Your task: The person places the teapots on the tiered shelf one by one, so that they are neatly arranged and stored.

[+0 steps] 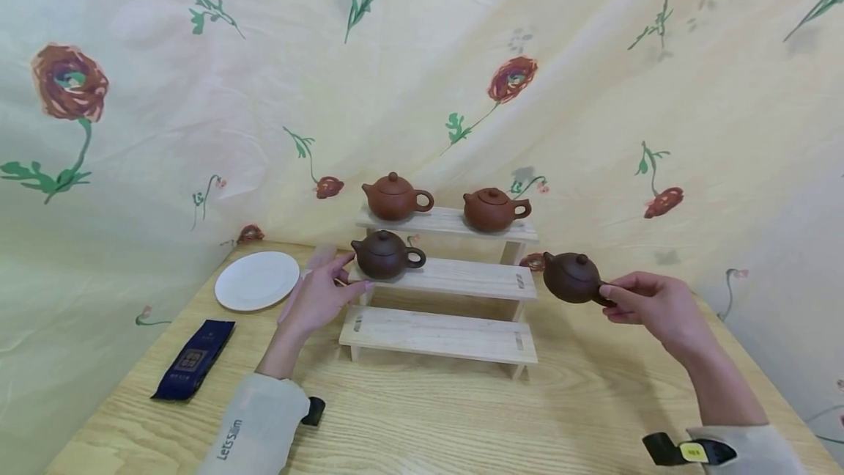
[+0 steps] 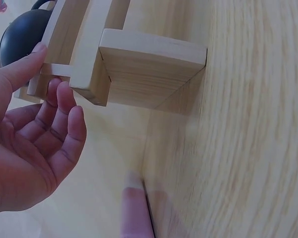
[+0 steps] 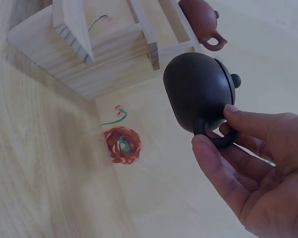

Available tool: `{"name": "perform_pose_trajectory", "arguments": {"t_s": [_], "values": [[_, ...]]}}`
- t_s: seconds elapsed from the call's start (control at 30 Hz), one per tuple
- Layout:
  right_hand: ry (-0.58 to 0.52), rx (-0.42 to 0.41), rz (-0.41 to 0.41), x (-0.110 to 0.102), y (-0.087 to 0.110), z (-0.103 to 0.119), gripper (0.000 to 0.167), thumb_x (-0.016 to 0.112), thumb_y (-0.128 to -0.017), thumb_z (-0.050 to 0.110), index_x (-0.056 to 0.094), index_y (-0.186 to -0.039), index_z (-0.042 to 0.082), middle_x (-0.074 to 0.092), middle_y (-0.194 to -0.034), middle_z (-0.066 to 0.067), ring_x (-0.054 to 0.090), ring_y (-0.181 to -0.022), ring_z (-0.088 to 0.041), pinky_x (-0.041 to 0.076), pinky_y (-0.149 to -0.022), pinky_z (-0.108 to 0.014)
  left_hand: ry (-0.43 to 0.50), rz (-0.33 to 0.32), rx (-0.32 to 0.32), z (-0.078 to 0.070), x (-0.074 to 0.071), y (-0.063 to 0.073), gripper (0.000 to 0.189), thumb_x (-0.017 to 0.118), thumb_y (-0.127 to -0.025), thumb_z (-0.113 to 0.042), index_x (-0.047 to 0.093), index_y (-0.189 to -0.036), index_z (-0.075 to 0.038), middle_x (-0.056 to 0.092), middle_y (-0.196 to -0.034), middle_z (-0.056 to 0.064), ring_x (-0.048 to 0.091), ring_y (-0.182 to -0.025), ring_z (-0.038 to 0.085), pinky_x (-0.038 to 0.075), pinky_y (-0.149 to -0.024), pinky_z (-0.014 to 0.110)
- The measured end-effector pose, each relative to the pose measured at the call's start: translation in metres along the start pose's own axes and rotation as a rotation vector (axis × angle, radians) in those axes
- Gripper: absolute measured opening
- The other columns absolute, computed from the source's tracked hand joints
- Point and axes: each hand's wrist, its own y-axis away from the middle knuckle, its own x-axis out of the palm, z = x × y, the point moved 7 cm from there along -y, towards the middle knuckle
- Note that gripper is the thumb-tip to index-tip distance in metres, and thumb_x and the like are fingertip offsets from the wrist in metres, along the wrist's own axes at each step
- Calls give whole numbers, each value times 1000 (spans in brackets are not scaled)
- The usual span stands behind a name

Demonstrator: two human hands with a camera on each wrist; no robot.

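My right hand [image 1: 659, 310] pinches the looped handle of a dark brown teapot [image 1: 572, 278], holding it in the air right of the stepped wooden stand. In the right wrist view this teapot [image 3: 198, 89] is tilted, its lid knob facing right. Another dark brown teapot [image 1: 382, 256] sits on the left of the stand's middle shelf [image 1: 455, 277]. Beside it, at that shelf's left end, is my left hand [image 1: 323, 295], its fingers relaxed and loosely bent. In the left wrist view the thumb [image 2: 27, 67] lies against the shelf end, close to the teapot [image 2: 22, 37].
Two reddish-brown teapots, one left [image 1: 393, 198] and one right [image 1: 496, 210], stand on the top shelf [image 1: 438, 221]. Below is the lowest shelf [image 1: 438, 332]. A white plate [image 1: 257, 281] and a dark blue packet [image 1: 194, 359] lie left on the wooden table [image 1: 422, 416]. Flowered cloth [image 1: 422, 79] hangs behind.
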Motion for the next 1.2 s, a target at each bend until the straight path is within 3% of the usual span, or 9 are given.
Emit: {"name": "perform_pose_trajectory", "arguments": {"t_s": [0.3,0.53,1.2], "values": [[-5,-29,16,1,-1,15,17,72,-102,17,78,-104,1,78,-90,11,79,-78,-11,63,-75,-26,35,2,17,-3,1,0,77,79,-95,-29,45,-159,-1,62,-100,10,58,-76,16,39,-55,24],[45,-47,36,4,-3,25,23,71,-103,21,77,-111,0,78,-93,12,79,-80,-11,63,-76,-25,22,-2,42,-6,1,0,74,79,-96,-26,47,-157,0,61,-99,8,59,-77,16,45,-61,25],[78,-95,86,31,-12,56,32,72,-102,19,71,-116,-9,78,-91,7,78,-81,-11,64,-76,-29,34,5,37,-5,0,0,75,79,-95,-28,47,-158,-1,61,-95,7,58,-75,16,39,-55,24]]}}
